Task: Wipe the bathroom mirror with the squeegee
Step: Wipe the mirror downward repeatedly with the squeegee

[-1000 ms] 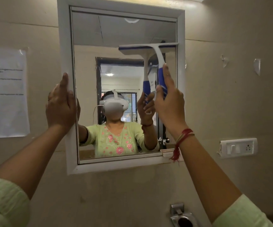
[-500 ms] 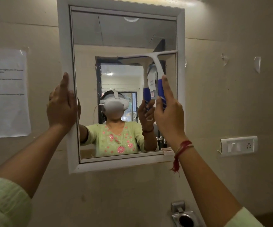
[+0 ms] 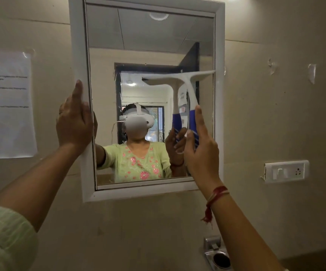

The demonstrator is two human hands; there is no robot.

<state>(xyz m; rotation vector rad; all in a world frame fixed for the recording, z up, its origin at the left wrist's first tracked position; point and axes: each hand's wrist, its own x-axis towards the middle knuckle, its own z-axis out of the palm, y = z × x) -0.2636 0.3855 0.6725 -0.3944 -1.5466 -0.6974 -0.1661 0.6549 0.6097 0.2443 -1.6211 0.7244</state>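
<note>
A white-framed bathroom mirror (image 3: 80, 55) hangs on the beige wall. My right hand (image 3: 201, 153) grips the blue handle of a white squeegee (image 3: 187, 83), index finger stretched up along it. The squeegee's blade lies across the right half of the glass, about midway up. My left hand (image 3: 74, 122) rests on the mirror's left frame, fingers wrapped round its inner edge. The glass reflects a person in a green top and the squeegee.
A printed paper sheet (image 3: 5, 104) is taped to the wall left of the mirror. A white switch and socket plate (image 3: 286, 171) sits to the right. A metal fixture (image 3: 217, 255) projects from the wall below the mirror.
My right hand has drawn the squeegee down the right side of the glass, from near the top to mid-height. My left hand stays on the frame.
</note>
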